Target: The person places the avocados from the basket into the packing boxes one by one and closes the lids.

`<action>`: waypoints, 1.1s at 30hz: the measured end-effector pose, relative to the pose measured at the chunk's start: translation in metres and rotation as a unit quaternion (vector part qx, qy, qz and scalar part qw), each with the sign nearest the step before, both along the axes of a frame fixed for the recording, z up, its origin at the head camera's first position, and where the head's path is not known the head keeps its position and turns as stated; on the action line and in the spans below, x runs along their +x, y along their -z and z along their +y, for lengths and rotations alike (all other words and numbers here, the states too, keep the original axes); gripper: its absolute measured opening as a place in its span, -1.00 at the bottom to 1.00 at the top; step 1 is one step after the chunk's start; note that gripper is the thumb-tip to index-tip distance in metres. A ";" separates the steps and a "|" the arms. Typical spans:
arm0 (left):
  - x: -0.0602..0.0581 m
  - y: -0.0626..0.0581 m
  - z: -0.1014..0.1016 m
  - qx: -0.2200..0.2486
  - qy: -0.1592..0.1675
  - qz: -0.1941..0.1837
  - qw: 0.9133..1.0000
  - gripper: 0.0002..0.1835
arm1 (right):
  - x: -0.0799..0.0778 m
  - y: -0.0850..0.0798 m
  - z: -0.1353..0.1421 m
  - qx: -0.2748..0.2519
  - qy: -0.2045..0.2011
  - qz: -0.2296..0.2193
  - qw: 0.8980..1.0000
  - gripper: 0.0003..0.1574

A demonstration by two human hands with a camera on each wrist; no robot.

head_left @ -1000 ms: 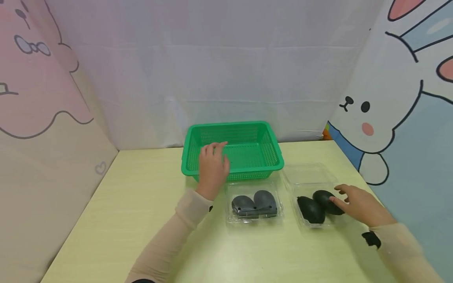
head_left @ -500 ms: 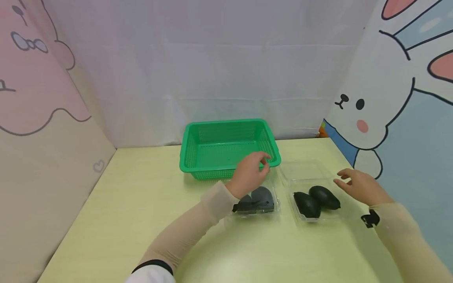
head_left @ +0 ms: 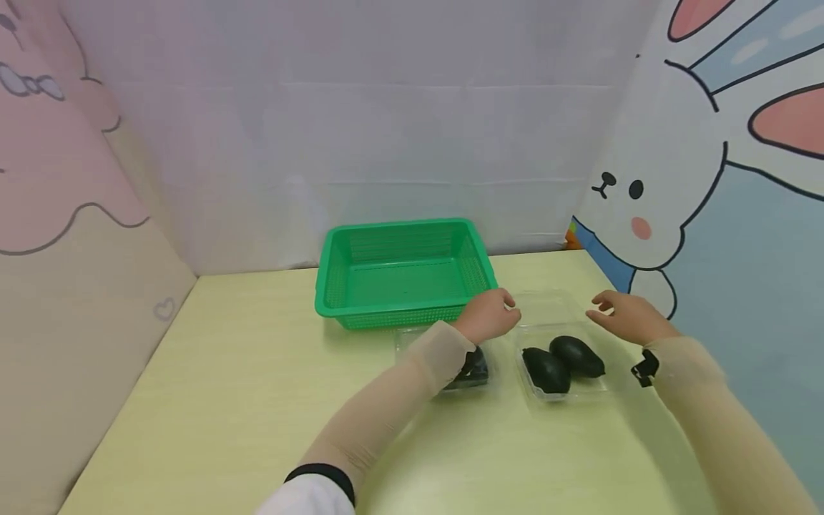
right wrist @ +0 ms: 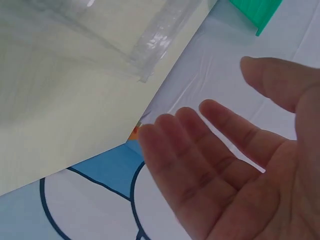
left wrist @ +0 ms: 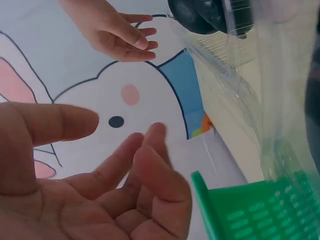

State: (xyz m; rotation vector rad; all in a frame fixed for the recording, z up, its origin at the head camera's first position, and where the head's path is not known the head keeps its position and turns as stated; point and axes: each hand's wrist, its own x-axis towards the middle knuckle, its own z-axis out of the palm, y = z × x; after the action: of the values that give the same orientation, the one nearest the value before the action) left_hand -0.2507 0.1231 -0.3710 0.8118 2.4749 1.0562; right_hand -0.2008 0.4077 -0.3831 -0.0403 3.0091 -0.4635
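My left hand [head_left: 486,316] hovers with loosely bent fingers, holding nothing, between the basket's front right corner and the raised lid [head_left: 547,306] of an open clear plastic clamshell box. Inside that box lie two dark green, oval fruits [head_left: 577,356] that look like avocados. On the lid's other side my right hand [head_left: 634,318] is also bare, its fingers relaxed and thumb apart in the right wrist view. A second clear box [head_left: 405,337], closed over similar dark fruits [head_left: 475,368], is partly hidden behind my left wrist and sleeve.
A green plastic basket [head_left: 386,315] with perforated sides stands at the back of the pale yellow table [head_left: 244,386]. A white curtain [head_left: 399,143] hangs behind it. On the right a wall panel with a cartoon rabbit [head_left: 650,193] borders the table.
My left hand has moved right and slightly down, from over the basket to beside the open box's lid. My right hand has left the fruit and moved up and back.
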 end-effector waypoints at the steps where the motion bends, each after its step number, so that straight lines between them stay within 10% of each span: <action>1: -0.003 0.000 0.002 -0.007 0.000 -0.008 1.000 -0.73 | -0.003 -0.001 -0.001 0.003 0.000 -0.003 1.000 -0.26; 6: -0.018 0.006 0.013 -0.050 -0.003 -0.060 0.997 -0.45 | -0.017 -0.001 -0.004 0.014 0.007 -0.021 1.000 -0.25; 16: -0.033 0.027 0.028 -0.135 -0.039 -0.068 0.988 -0.68 | -0.041 0.010 -0.001 -0.020 0.040 -0.122 0.991 -0.28; 33: -0.037 0.026 0.043 -0.104 -0.009 -0.110 0.988 -0.68 | -0.041 0.033 0.020 -0.049 0.048 -0.098 0.993 -0.42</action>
State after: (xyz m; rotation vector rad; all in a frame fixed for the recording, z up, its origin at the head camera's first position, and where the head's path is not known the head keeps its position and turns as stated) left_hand -0.2872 0.1656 -0.3966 0.5779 2.3578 0.8259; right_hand -0.2419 0.4281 -0.4163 0.1354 2.8037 -0.5888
